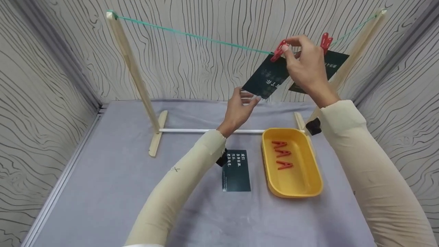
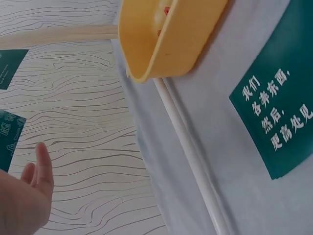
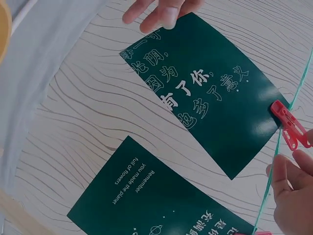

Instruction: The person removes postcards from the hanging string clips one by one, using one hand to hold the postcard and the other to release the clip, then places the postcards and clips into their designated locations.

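Note:
My right hand (image 1: pixel 307 65) pinches the handles of a red clothespin (image 1: pixel 278 51), whose nose sits at the green string and the upper edge of a dark green card (image 1: pixel 265 75). White Chinese lettering shows on this card in the right wrist view. Lower down, my left hand (image 1: pixel 240 108) holds the card's bottom edge between thumb and fingers, so the card slants. Just right of my right hand, a second green card (image 1: pixel 334 63) hangs from the string under another red clothespin (image 1: pixel 326 42); the hand partly covers it.
Wooden posts (image 1: pixel 132 68) hold up the green string (image 1: pixel 192 34), with a white rod (image 1: pixel 188 130) low between them. On the grey cloth stand a yellow basin (image 1: pixel 298 185) with 3 red clothespins (image 1: pixel 283 153) and, left of it, another green card (image 1: pixel 237 175). Patterned walls stand behind and beside.

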`<state>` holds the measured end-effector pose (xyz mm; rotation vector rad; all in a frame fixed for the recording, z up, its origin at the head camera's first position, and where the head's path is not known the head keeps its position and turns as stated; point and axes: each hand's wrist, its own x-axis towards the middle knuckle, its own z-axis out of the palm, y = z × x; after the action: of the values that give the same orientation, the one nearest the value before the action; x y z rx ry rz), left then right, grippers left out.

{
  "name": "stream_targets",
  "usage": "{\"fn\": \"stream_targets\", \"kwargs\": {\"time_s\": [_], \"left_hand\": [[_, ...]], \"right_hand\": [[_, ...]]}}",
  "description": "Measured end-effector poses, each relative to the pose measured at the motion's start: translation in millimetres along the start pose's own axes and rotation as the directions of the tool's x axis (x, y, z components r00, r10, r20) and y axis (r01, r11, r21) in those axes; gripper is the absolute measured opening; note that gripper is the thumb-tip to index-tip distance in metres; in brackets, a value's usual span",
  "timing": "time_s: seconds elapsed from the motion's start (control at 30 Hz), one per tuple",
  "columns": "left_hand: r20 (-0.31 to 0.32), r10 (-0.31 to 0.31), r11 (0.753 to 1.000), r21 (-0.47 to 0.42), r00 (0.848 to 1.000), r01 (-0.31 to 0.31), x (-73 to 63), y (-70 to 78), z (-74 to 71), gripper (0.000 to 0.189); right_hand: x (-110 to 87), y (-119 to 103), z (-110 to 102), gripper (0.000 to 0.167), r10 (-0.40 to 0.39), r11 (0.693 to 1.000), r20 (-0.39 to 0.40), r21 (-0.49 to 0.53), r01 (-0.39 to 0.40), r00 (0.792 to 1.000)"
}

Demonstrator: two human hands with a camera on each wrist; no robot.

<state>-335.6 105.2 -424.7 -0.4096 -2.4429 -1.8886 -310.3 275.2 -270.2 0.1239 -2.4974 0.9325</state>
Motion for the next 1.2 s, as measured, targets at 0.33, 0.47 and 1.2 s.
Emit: {"fn": "stream_targets", "kwargs": {"time_s": [0.33,0.47,1.2], "left_hand": [[-0.065,0.024,0.971,-0.236,0.998,-0.039,-2.4,8.2,4.1,0.051],[-0.101,0.045,0.964,-0.257,0.994,-0.07,-4.0,10.4,6.6,0.03],[-0.209,0.027,0.973,-0.217,0.978,-0.074,-10.9,2.0,3.0,0.016]], "right_hand": [[3.8,-2,-4,0.032,0.031,0.956,-0.059,0.294,-0.012,0.998],[4.5,-3,-6,0.034,0.054,0.917,-0.059,0.398,-0.026,0.997],[1.9,-2,-1,0.025,0.069,0.941,-0.076,0.337,-0.04,0.995]]}}
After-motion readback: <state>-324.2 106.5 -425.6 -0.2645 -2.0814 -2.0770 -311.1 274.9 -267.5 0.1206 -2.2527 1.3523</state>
